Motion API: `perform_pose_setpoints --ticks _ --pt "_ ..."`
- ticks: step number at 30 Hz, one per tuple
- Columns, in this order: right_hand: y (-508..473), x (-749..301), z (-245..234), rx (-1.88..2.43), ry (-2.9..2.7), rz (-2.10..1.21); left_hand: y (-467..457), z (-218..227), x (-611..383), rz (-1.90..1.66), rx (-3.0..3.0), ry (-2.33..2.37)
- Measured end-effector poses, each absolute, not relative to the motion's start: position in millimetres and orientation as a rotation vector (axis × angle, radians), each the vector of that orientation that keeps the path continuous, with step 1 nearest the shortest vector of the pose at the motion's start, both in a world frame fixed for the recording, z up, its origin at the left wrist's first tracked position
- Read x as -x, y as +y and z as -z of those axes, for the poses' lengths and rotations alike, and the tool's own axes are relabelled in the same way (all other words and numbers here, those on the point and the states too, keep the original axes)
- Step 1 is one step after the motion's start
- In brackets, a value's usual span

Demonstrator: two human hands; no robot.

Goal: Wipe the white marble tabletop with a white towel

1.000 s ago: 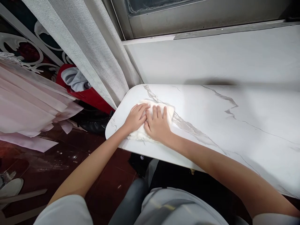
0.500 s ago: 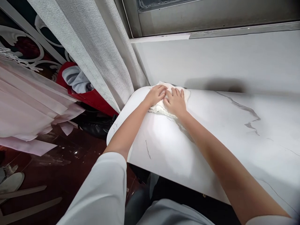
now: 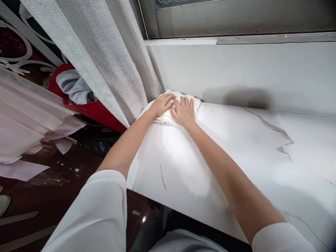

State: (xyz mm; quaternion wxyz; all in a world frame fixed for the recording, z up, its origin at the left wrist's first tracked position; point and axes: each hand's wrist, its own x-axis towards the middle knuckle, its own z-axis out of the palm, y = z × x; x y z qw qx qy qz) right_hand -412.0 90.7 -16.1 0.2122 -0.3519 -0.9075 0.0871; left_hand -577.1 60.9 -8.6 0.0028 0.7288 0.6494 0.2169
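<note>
A white fluffy cloth (image 3: 195, 101) lies at the far left corner of a white marble-patterned tabletop (image 3: 236, 157), close against the wall. My left hand (image 3: 163, 104) and my right hand (image 3: 184, 112) rest side by side on top of it, palms down, fingers stretched flat and pressing it onto the surface. Most of the cloth is hidden under the two hands; only its edges show around them.
A grey curtain (image 3: 105, 59) hangs just left of the table corner. The white wall (image 3: 249, 66) and a window frame (image 3: 236, 17) bound the far side. Left on the dark floor: a red bag (image 3: 91, 108) with grey clothing and pink fabric (image 3: 28, 122).
Both hands slid the cloth away from me, from the near left part of the tabletop to the far corner by the wall and curtain, then slightly leftward.
</note>
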Motion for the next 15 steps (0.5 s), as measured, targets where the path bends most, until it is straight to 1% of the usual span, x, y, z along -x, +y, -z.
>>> perform_pose_setpoints --ticks 7,15 --pt "60 410 16 0.929 -2.54 -0.26 28 9 583 -0.637 -2.295 2.038" --pt "-3 389 16 0.82 -2.55 -0.247 -46 6 562 -0.638 -2.296 2.073"
